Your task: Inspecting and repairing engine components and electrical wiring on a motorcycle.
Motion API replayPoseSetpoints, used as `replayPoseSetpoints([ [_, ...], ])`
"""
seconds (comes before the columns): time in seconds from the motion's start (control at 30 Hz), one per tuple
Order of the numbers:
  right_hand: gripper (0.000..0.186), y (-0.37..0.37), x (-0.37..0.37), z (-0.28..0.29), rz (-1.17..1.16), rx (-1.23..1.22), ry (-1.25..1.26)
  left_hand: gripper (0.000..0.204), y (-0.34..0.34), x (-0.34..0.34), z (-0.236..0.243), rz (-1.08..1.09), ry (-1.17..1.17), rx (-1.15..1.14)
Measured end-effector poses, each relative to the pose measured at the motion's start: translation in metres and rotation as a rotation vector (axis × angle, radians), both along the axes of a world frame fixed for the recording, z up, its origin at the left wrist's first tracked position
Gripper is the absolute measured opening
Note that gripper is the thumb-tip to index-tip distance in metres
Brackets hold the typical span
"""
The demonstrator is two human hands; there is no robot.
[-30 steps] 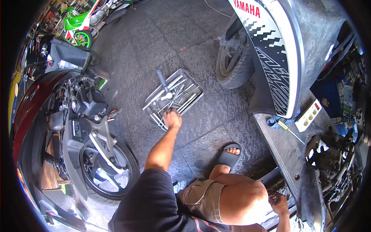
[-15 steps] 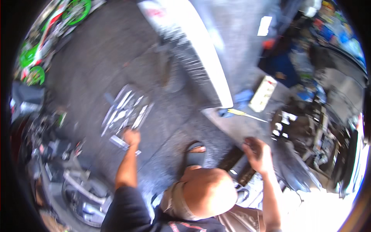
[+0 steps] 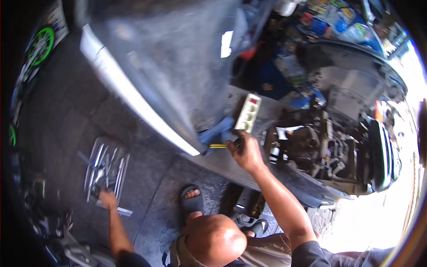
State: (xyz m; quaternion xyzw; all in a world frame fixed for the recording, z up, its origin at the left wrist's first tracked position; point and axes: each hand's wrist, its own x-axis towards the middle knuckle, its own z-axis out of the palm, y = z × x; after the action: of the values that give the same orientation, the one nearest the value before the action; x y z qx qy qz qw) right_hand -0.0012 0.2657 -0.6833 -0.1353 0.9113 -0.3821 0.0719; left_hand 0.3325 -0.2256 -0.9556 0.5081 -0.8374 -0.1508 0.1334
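My right hand (image 3: 247,153) is closed at a yellow-handled screwdriver (image 3: 218,146) on the grey panel, its fingers curled where the handle meets the shaft. The hand covers the shaft. Low at the left, my left hand (image 3: 107,199) reaches to the near end of a clear tray (image 3: 124,171) on the floor. Several long metal tools (image 3: 102,156) lie in that tray. The left fingers look curled around something dark, too small and blurred to name.
A white power strip (image 3: 249,112) and a blue cloth (image 3: 218,130) lie beyond the screwdriver. A large grey body panel with a white edge (image 3: 138,106) rises ahead. Exposed vehicle machinery (image 3: 311,147) stands at the right. A green-wheeled motorcycle (image 3: 41,46) is far left.
The view has swung to the right. My right hand has moved forward from beside my knee onto the screwdriver. My left hand is still at the tray.
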Motion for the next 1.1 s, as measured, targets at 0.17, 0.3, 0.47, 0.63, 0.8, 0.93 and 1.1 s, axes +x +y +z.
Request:
replayPoseSetpoints([
  [0.17, 0.071, 0.054, -0.071, -0.092, 0.121, 0.256, 0.422, 0.027, 0.051, -0.116, 0.006, 0.013, -0.129, 0.053],
  [0.3, 0.026, 0.025, -0.074, -0.113, 0.057, -0.046, 0.331, 0.032, -0.003, -0.070, 0.045, 0.012, -0.284, 0.287],
  [0.47, 0.032, 0.006, -0.058, -0.067, 0.042, 0.242, 0.385, 0.036, -0.033, -0.048, 0.038, 0.026, -0.473, 0.414],
  [0.63, 0.053, 0.021, -0.045, -0.021, 0.122, 0.068, 0.295, 0.032, -0.036, -0.062, 0.003, -0.006, -0.572, 0.427],
  [0.8, 0.050, 0.052, -0.013, 0.013, 0.031, 0.133, 0.020, 0.037, -0.023, -0.102, 0.010, -0.229, -0.648, 0.651],
  [0.93, 0.048, 0.072, 0.011, 0.030, 0.058, -0.010, 0.003, 0.022, -0.060, -0.070, 0.048, -0.329, -0.649, 0.793],
  [1.1, 0.042, 0.095, 0.026, 0.031, 0.033, -0.111, -0.016, 0.023, -0.069, -0.040, 0.028, 0.078, -0.486, 0.983],
])
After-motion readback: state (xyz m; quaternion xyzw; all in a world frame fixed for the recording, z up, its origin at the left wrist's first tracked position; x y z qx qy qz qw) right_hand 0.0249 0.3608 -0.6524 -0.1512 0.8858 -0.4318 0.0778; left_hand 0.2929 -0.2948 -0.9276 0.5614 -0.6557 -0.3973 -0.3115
